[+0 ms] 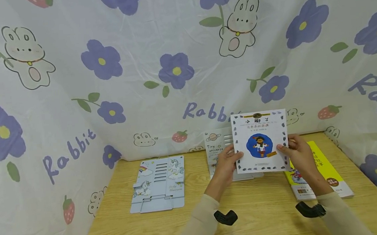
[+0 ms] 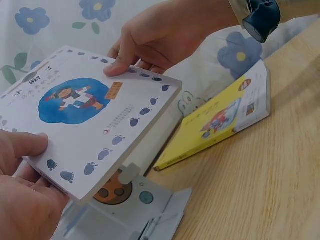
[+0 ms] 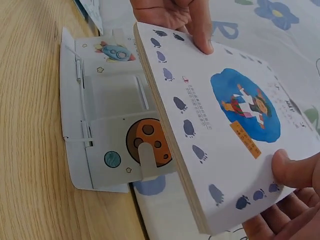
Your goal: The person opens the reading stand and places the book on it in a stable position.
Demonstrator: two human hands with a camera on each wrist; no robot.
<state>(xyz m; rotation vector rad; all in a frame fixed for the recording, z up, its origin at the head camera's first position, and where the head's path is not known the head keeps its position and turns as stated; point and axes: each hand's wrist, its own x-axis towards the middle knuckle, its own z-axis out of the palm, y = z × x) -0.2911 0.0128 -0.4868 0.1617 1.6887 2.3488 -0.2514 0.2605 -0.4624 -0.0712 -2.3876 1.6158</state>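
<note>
A white picture book (image 1: 243, 142) with a blue oval picture and a footprint border is held up by both hands, its cover facing me. My left hand (image 1: 225, 166) grips its left edge, thumb on the cover and fingers behind. On the opposite edge my right hand (image 1: 301, 156) pinches it the same way. Just behind and below the book stands a white "Tiny universe" book stand (image 1: 213, 148), partly hidden by it. In the right wrist view the stand (image 3: 107, 105) shows a planet, a rocket and a wire support, with a gap below the book.
A pale blue unicorn book stand (image 1: 160, 186) is on the left of the wooden table (image 1: 117, 226). At the right lies a yellow book (image 1: 321, 162), partly covered by my right forearm. A patterned curtain (image 1: 134, 99) hangs behind and at both sides.
</note>
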